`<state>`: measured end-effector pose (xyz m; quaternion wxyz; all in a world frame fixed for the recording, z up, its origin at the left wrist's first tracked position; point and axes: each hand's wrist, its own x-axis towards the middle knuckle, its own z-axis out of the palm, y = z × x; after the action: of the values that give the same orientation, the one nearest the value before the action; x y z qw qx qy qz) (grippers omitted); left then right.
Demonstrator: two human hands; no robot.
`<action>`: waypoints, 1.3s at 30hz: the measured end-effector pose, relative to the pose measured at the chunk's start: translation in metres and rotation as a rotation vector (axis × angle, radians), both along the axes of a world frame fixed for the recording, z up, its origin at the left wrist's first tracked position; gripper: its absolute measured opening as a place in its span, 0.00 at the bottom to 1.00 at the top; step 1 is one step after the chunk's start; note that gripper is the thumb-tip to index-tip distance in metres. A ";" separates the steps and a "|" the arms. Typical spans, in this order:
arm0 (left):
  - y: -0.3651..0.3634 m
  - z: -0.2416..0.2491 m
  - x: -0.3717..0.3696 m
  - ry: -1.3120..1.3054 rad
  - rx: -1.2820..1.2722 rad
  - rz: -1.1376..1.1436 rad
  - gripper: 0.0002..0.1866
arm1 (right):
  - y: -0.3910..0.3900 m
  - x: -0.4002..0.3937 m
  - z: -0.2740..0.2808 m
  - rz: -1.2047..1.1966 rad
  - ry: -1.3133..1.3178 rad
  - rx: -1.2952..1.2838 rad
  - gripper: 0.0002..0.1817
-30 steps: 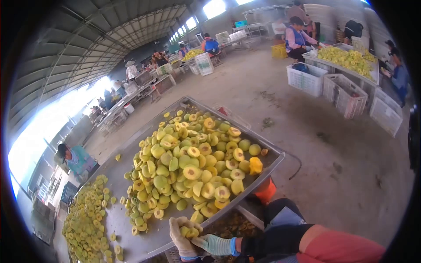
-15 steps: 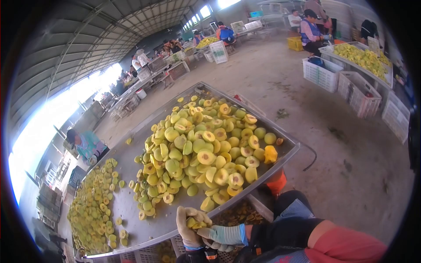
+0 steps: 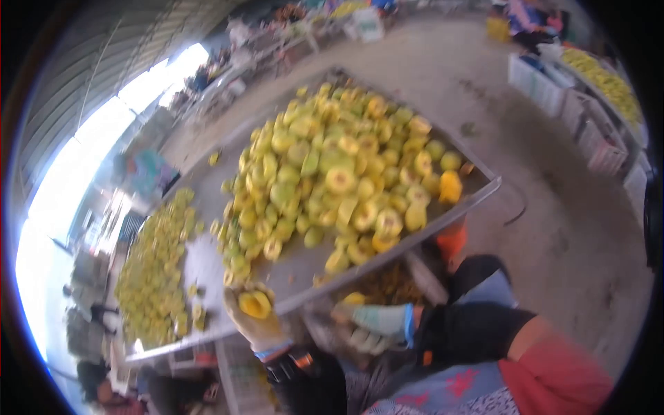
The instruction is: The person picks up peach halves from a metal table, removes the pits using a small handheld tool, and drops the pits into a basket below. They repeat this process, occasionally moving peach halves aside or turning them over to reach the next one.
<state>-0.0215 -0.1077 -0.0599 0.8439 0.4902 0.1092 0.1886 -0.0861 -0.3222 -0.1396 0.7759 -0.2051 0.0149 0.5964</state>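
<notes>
Your left hand [image 3: 259, 332], gloved, is at the near edge of the metal table [image 3: 207, 259], fingers part-curled in a loose cup around yellow fruit pieces [image 3: 254, 304]; these lie to the left of your right fingers and well apart from them, so the left hand is the nearer; their long axis seems to slant across the palm, though blur keeps it unsure; your right hand [image 3: 379, 322], in a pale glove, has its fingers partly bent, a small yellow piece [image 3: 354, 298] just beside the tips, cannot tell if gripped; the large heap of halved fruit [image 3: 304, 166] sits on the table beyond both hands, the flatter heap [image 3: 155, 277] off to your left; orange mark [image 3: 302, 359] on your left cuff, no lettering made out; no brand or label readable on the crates [image 3: 536, 83] at far right either.
</notes>
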 end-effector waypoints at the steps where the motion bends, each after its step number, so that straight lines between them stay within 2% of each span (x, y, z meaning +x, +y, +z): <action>1: 0.019 0.011 -0.009 0.113 0.115 0.168 0.18 | 0.001 -0.001 -0.002 0.002 0.044 0.038 0.23; 2: 0.063 -0.006 -0.012 0.107 0.345 0.258 0.17 | -0.007 -0.005 0.024 -0.072 -0.033 -0.075 0.23; 4: 0.091 -0.006 -0.020 0.272 0.781 0.583 0.16 | -0.004 -0.003 0.031 -0.157 -0.064 -0.188 0.21; 6: 0.093 -0.002 -0.018 0.347 0.914 0.527 0.16 | -0.002 0.004 0.029 -0.172 -0.069 -0.219 0.19; 7: 0.087 0.001 -0.012 0.381 0.974 0.492 0.16 | 0.002 0.008 0.021 -0.184 -0.072 -0.317 0.18; 9: 0.071 -0.029 0.017 0.203 0.702 0.093 0.16 | 0.010 0.014 0.000 -0.210 -0.077 -0.512 0.16; 12: 0.010 -0.082 0.054 -0.136 1.217 -0.338 0.21 | 0.013 0.006 -0.004 -0.458 -0.509 -0.655 0.18; 13: -0.045 -0.047 0.048 0.201 1.729 -0.181 0.28 | 0.009 0.009 -0.014 -0.477 -0.540 -0.649 0.20; 14: -0.057 -0.082 0.061 -0.026 1.774 0.007 0.26 | 0.012 0.013 -0.025 -0.513 -0.561 -0.723 0.17; 15: -0.059 -0.107 0.072 0.008 1.888 -0.123 0.28 | -0.004 0.010 0.019 -0.469 -0.452 -0.772 0.15; 16: -0.081 -0.095 0.063 0.043 1.858 -0.087 0.29 | -0.008 0.013 0.021 -0.499 -0.377 -0.754 0.14; 17: -0.085 -0.086 0.065 0.110 1.887 -0.282 0.29 | -0.012 0.016 0.018 -0.570 -0.435 -0.776 0.15; 20: -0.104 -0.067 0.064 0.303 1.749 -0.659 0.34 | -0.010 0.027 -0.015 -0.847 -0.623 -0.832 0.16; 21: -0.106 -0.068 0.065 0.302 1.587 -0.661 0.31 | -0.009 0.031 -0.019 -0.952 -0.697 -0.842 0.16; 24: -0.105 -0.064 0.055 0.154 1.409 -0.569 0.25 | -0.009 0.033 -0.021 -1.020 -0.669 -0.796 0.17; 26: -0.087 -0.090 0.058 -0.025 0.877 -0.469 0.17 | -0.018 0.031 0.009 -1.029 -0.744 -0.940 0.16; 27: -0.082 -0.085 0.057 0.093 0.678 -0.523 0.13 | -0.019 0.029 0.019 -1.026 -0.776 -1.016 0.16; 30: -0.100 -0.027 0.017 0.221 0.278 -0.560 0.14 | -0.013 0.043 0.009 -1.010 -0.747 -1.036 0.14; 31: -0.104 -0.026 0.011 0.156 0.221 -0.582 0.14 | -0.012 0.050 0.001 -1.080 -0.760 -0.974 0.17; 33: -0.094 -0.034 0.020 -0.412 0.975 -0.449 0.14 | -0.008 0.059 -0.015 -1.212 -0.765 -0.848 0.22; 34: -0.094 -0.038 0.018 -0.385 0.894 -0.494 0.15 | -0.005 0.059 -0.009 -1.281 -0.729 -0.727 0.22; 36: -0.093 -0.045 0.013 -0.328 0.726 -0.571 0.17 | -0.004 0.057 0.003 -1.274 -0.623 -0.475 0.16; 38: -0.098 -0.034 0.010 -0.047 0.277 -0.588 0.25 | -0.006 0.055 0.017 -1.150 -0.559 -0.497 0.15; 39: -0.097 -0.036 0.012 -0.019 0.163 -0.590 0.26 | -0.003 0.057 0.013 -1.162 -0.614 -0.522 0.17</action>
<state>-0.0094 -0.2049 -0.0954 0.8211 0.5651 -0.0613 -0.0521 -0.0292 -0.3257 -0.1266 0.8632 -0.5024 0.0451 -0.0223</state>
